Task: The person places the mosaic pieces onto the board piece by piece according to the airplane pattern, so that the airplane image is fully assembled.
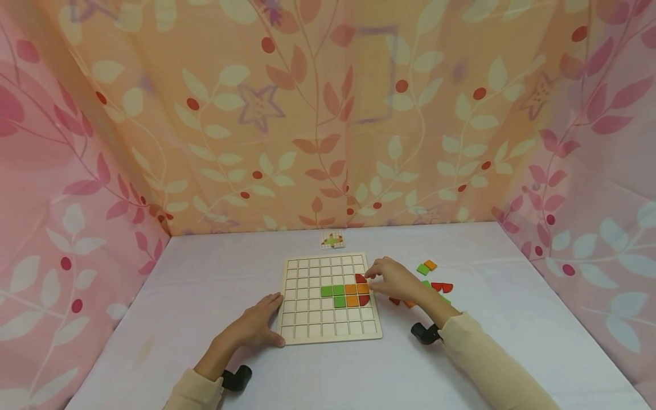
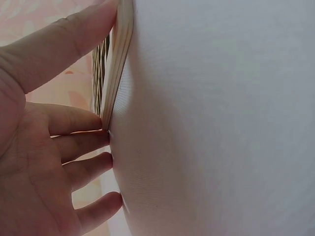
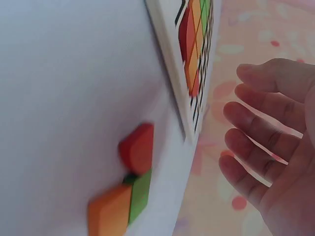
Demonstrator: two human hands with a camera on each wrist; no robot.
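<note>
A pale wooden grid board (image 1: 307, 319) lies flat on the table. Toward its right side sit several green squares (image 1: 339, 290), several orange squares (image 1: 352, 300) and red rounded pieces, one below the orange (image 1: 364, 300) and one above it (image 1: 361, 278). My left hand (image 1: 253, 326) rests at the board's left edge, thumb and fingertips against its side in the left wrist view. Over the right edge hovers my right hand (image 1: 394, 279), near the upper red piece. Its fingers (image 3: 246, 110) are loosely bent and hold nothing in the right wrist view.
Loose pieces lie right of the board: a green square (image 1: 422, 269), an orange square (image 1: 431, 265) and red pieces (image 1: 445, 287), some partly behind the right forearm. A small pattern card (image 1: 332, 239) lies beyond the board. Patterned cloth walls (image 1: 328, 142) surround the table.
</note>
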